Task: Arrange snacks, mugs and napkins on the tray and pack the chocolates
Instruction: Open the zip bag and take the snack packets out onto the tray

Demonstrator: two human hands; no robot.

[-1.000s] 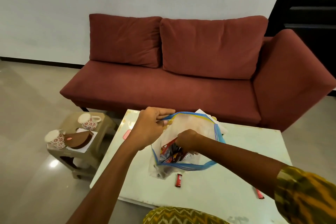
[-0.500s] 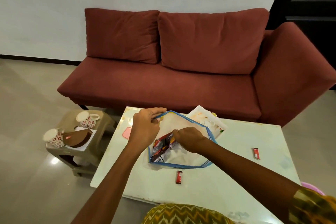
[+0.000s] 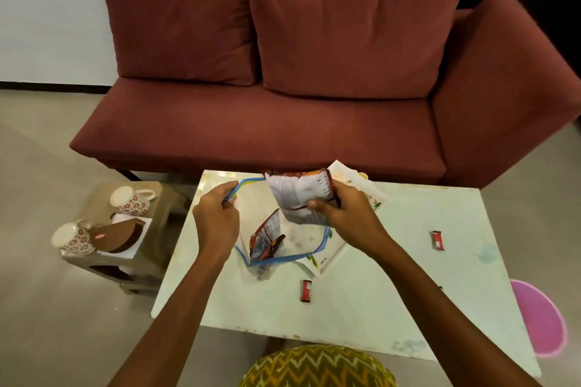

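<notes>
1. My right hand (image 3: 341,214) is clamped around a snack packet (image 3: 300,198), thumb beneath and fingers over its right edge, holding it above the open mouth of the zip bag (image 3: 283,248).
2. My left hand (image 3: 217,217) pinches the bag's blue rim at the upper left corner, pulling the mouth wide.
3. Inside the bag I see another packet (image 3: 265,234) standing tilted, with darker wrappers beside it; I cannot tell how many.
4. The bag lies on the white table (image 3: 393,292), partly over a sheet of printed paper (image 3: 327,258) that sticks out at the lower right; more of the same sort of paper shows behind my right hand.
5. Two small red chocolates lie loose on the table: one (image 3: 306,291) just in front of the bag, the other (image 3: 437,240) well apart to the right.
6. To the left, apart from the table, a low stool (image 3: 151,248) carries two patterned mugs (image 3: 132,200) and a brown container (image 3: 118,237) resting on white napkins (image 3: 143,229).
7. A red sofa (image 3: 283,104) stands close behind the table; a pink round object (image 3: 540,320) shows at the table's right edge.
</notes>
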